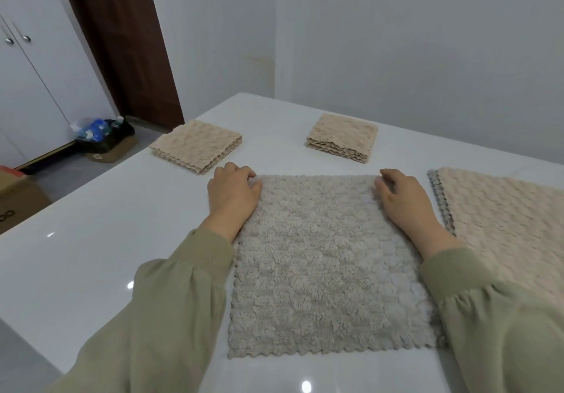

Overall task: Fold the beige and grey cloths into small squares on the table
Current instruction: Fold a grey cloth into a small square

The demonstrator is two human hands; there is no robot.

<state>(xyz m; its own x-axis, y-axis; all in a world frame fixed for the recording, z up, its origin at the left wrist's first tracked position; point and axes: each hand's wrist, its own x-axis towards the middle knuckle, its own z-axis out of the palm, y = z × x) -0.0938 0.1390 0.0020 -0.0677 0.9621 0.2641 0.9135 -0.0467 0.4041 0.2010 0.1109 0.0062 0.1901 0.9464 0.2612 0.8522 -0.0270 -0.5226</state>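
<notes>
Between the two hands, flat on the white table [91, 258]: the grey cloth [328, 267], spread open in a single layer. Left hand [233, 193] palm-down on the far left corner of the cloth, fingers [251, 183] curled over the edge, thumb side on the fleece, outer side of the palm on the bare table. Right hand [407, 199] palm-down on the far right corner, fingertips bent onto the far edge, wrist lying along the right side. Hands well apart, one at each far corner; fingers bent and pressing rather than clamped, though whether any edge is pinched under the fingertips cannot be told. Olive-green sleeves [171, 295] running down both sides of the cloth toward the near table edge.

Grey cloth roughly square, greyish-beige, with a bumpy, bubbled fleece pile and a scalloped hem plainest along the near edge. No fold in it, no lifted corner visible.

Just beside the right wrist, to the right: a beige cloth [503, 225] lying flat, same bubbled texture, with a strip of grey showing along its left edge, partly cut off by the frame. Farther back on the table, two folded beige squares: one stack [197, 145] beyond the left hand, another stack [343, 136] beyond the gap between the hands, each showing several wavy layers at its side. Both stacks apart from the grey cloth and from each other.
</notes>
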